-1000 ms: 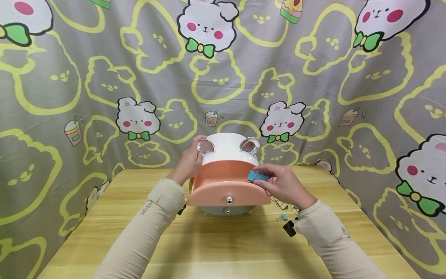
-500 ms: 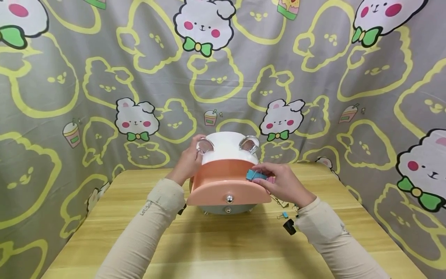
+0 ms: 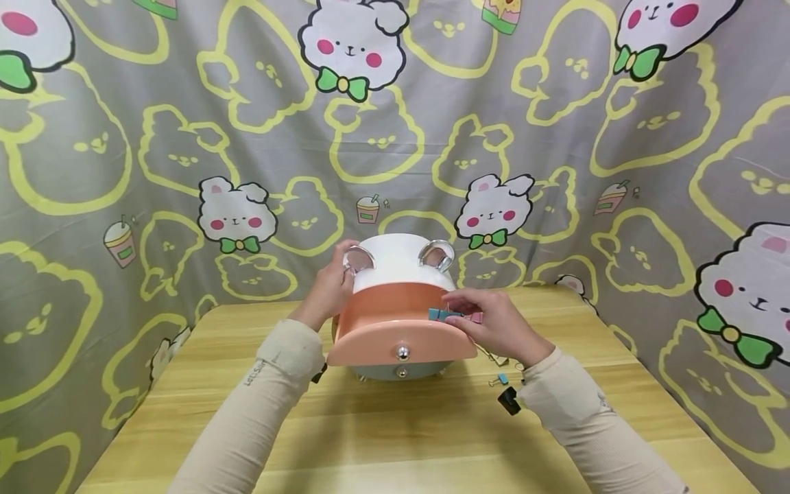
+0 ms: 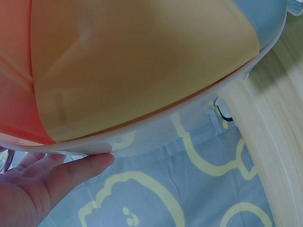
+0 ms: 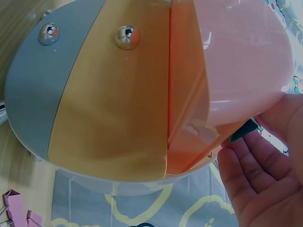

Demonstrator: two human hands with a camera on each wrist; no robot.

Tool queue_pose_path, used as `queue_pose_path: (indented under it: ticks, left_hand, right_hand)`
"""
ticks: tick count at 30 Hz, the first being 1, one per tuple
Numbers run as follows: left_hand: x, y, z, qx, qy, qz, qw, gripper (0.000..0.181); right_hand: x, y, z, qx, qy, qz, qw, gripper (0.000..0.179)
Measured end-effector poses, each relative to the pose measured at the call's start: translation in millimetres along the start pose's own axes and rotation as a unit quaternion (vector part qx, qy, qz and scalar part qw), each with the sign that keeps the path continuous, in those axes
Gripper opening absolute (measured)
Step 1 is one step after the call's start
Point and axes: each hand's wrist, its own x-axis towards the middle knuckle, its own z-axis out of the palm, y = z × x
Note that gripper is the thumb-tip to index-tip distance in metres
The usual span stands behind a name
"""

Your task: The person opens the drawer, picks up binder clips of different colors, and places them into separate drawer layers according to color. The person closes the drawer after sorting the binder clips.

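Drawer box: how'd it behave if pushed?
The drawer box is probably slippery; its surface looks glossy. It's likely to slide rather than roll, standing on small feet. Pressing on the open drawer might tip it forward, since that juts out in front.

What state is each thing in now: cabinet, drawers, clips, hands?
Cabinet: upright
Top drawer: pulled open
Middle drawer: pushed in
Bottom drawer: pushed in
Left hand: holding the cabinet's upper left side
Right hand: pinching the blue clip at the top drawer's right edge
Pink piece by that hand: partly hidden, whether gripped unclear
Black clip: loose on the table
Small blue clip: loose on the table
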Motion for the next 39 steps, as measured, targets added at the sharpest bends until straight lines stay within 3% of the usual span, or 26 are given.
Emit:
queue_pose_path:
  ticks: [14,25,39]
  left_hand:
    - [-0.1,-5.8,-5.4,0.0,-0.002,0.002,1.0,0.045]
    - [-1.5,1.4,-6.3,-0.005,-0.006,0.003,1.0,0.045]
    - [-0.6,0.4,-4.3,-0.004,-0.002,0.001,1.0,0.045]
  right_hand:
    - [-0.8,-7.4,-0.9,0.003,0.004,0.007,1.0,0.026]
    - [-8.4,-1.8,-6.8,-0.016,0.023,0.001,0.9996,0.022]
    - [-17.3,10.5,-10.5,-0.024,0.034,0.035,0.9985,0.022]
